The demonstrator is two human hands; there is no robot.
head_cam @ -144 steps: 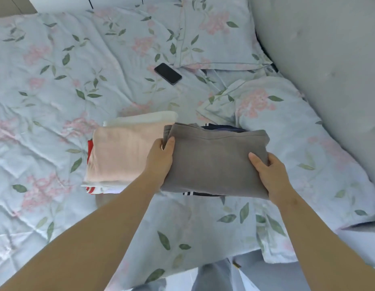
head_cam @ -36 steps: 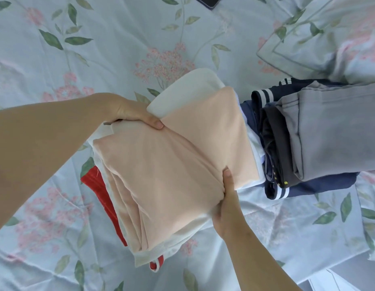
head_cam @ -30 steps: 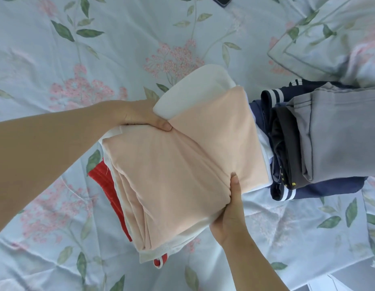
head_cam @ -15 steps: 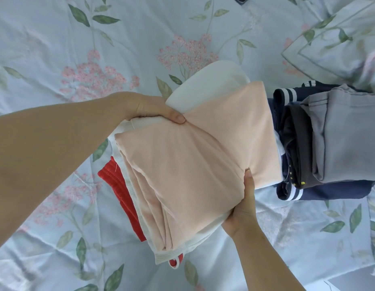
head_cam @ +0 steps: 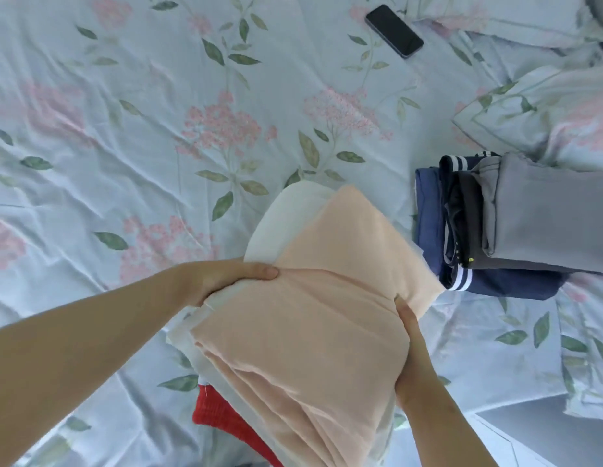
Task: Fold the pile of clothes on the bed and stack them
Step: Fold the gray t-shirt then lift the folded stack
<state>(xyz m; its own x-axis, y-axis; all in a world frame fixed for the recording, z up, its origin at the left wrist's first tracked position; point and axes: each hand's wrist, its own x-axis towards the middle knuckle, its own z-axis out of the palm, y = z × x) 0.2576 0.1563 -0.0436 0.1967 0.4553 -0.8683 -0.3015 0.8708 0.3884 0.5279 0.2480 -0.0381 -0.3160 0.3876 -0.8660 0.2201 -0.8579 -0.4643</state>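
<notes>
Folded peach-topped stack (head_cam: 303, 338) lifted off bed, grey-topped folded stack (head_cam: 516, 227) lying right

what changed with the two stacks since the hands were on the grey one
Both hands let go of the grey-topped stack and took hold of the peach-topped stack, left hand and right hand gripping opposite sides and lifting it toward the person. The grey stack and phone stayed put.

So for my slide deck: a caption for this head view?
Both hands grip a peach-topped stack beside the grey-topped stack on the bed.
</notes>
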